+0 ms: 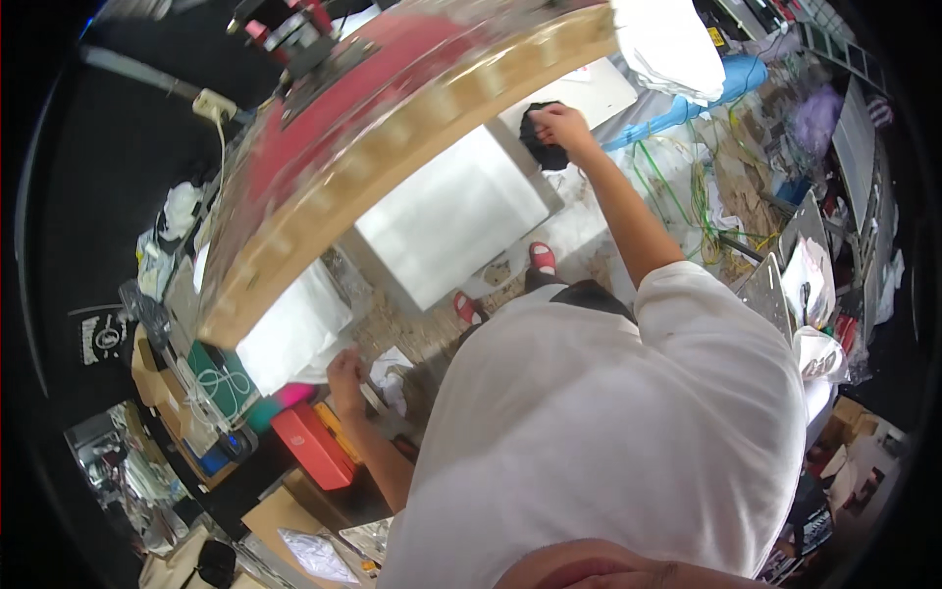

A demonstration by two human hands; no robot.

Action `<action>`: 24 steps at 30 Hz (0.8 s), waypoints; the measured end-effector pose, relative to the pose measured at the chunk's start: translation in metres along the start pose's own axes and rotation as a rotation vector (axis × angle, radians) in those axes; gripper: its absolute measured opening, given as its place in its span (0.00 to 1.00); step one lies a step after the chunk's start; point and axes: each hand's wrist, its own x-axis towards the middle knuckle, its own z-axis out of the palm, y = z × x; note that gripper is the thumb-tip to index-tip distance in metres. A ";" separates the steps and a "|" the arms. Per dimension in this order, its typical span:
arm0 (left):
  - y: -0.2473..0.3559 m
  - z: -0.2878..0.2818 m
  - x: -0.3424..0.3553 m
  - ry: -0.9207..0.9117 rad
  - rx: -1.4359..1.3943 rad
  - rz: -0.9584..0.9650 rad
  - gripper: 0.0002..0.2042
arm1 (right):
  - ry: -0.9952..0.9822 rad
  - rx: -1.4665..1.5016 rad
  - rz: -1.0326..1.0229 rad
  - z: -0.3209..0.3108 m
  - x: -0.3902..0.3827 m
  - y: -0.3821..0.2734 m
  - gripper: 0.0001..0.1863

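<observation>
My right hand (pixel 561 130) is closed on a dark cloth (pixel 540 149) beside the right end of a white flat board (pixel 446 211). My left hand (pixel 346 378) hangs at the lower left, close to a stack of white fabric (pixel 285 334); it is blurred, and I cannot make out whether its fingers grip anything. Above the board a wooden-edged frame (pixel 422 113) with a red panel (pixel 324 118) stands raised at an angle, smeared by motion.
More white fabric (pixel 667 44) lies at the upper right. Green cords (pixel 655 182) trail over the littered floor (pixel 731 157). An orange box (pixel 316 447) sits at the lower left, and cluttered metal panels (pixel 856 167) line the right side. My feet in red sandals (pixel 543 257) show below the board.
</observation>
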 end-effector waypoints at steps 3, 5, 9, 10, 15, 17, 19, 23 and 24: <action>0.024 0.080 0.005 -0.030 0.082 0.137 0.11 | 0.235 -0.206 -0.018 -0.075 0.078 0.041 0.11; 0.030 0.136 0.010 -0.042 0.227 0.331 0.08 | 0.269 -0.345 -0.035 -0.101 0.122 0.047 0.13; 0.055 0.212 -0.001 -0.128 0.531 0.345 0.06 | 0.311 -0.853 -0.412 -0.146 0.205 0.044 0.20; 0.054 0.218 -0.007 -0.148 0.441 0.273 0.07 | 0.351 -0.898 -0.459 -0.148 0.223 0.048 0.24; 0.045 0.230 -0.031 -0.082 0.362 0.066 0.08 | 0.515 -0.918 -0.047 -0.124 0.245 0.025 0.31; 0.040 0.237 -0.032 -0.047 0.354 0.056 0.09 | 0.535 -0.899 0.020 -0.112 0.245 0.024 0.33; 0.043 0.246 -0.028 -0.061 0.396 0.087 0.10 | 0.654 -0.881 0.043 -0.105 0.242 0.023 0.30; 0.072 0.275 -0.023 -0.093 0.444 0.142 0.10 | 0.695 -0.941 -0.082 -0.108 0.249 0.033 0.25; 0.076 0.279 -0.020 -0.109 0.435 0.153 0.10 | 0.657 -0.801 -0.117 -0.111 0.249 0.034 0.20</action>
